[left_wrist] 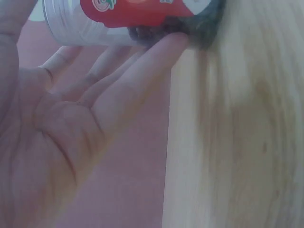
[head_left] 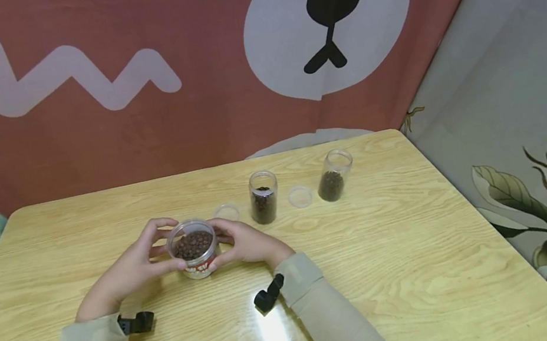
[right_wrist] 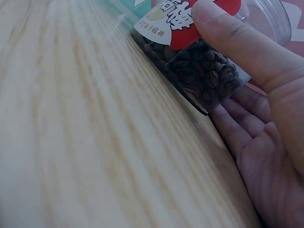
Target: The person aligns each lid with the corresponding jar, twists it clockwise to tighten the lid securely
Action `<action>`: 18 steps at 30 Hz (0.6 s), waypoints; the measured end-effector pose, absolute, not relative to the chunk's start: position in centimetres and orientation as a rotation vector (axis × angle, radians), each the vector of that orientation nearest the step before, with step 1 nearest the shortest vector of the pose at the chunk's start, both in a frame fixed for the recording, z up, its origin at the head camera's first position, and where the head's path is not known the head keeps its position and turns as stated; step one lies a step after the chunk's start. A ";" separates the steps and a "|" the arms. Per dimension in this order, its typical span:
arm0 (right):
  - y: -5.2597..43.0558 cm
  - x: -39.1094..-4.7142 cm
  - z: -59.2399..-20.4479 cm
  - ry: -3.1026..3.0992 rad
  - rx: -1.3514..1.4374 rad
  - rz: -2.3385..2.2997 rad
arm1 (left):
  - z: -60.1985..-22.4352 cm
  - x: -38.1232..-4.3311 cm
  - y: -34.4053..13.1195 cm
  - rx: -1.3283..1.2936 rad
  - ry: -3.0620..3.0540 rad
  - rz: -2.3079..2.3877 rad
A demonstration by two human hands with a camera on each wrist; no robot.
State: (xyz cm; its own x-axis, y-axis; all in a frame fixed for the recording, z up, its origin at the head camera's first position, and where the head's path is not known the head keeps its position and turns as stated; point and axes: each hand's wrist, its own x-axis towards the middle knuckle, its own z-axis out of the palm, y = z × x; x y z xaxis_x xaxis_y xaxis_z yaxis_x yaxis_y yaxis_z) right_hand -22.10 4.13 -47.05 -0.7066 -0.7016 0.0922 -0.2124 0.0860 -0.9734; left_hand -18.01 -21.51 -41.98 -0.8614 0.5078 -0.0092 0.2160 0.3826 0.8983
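Note:
A clear plastic jar [head_left: 199, 269] with a red and white label stands uncovered on the left half of the table, partly filled with brown beans [head_left: 194, 245] that look like coffee beans. My left hand [head_left: 145, 259] holds its left side, thumb at the front and fingers behind. From the right, my right hand [head_left: 247, 240] grips the same jar, its thumb on the label. In the right wrist view the jar [right_wrist: 204, 71] has its base at the tabletop, beans lying at the bottom. The left wrist view shows the jar's red label [left_wrist: 133, 12] above my palm.
Behind and right of my hands stand two taller clear jars, one with dark beans [head_left: 264, 205], the other with brownish contents [head_left: 332, 185]. Both look uncovered. A clear round lid [head_left: 300, 196] lies between them, another lid [head_left: 226, 211] behind my right hand. A printed cloth [head_left: 216, 114] hangs behind the table.

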 end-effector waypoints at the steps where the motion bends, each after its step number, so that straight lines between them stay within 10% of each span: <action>1: 4.1 -22.1 -47.0 1.973 -0.901 -1.653 | -42.0 -18.0 -21.5 0.636 2.364 1.471; 18: 4.0 -21.9 -47.0 1.976 -0.885 -1.652 | -42.3 -18.1 -21.7 0.693 2.375 1.478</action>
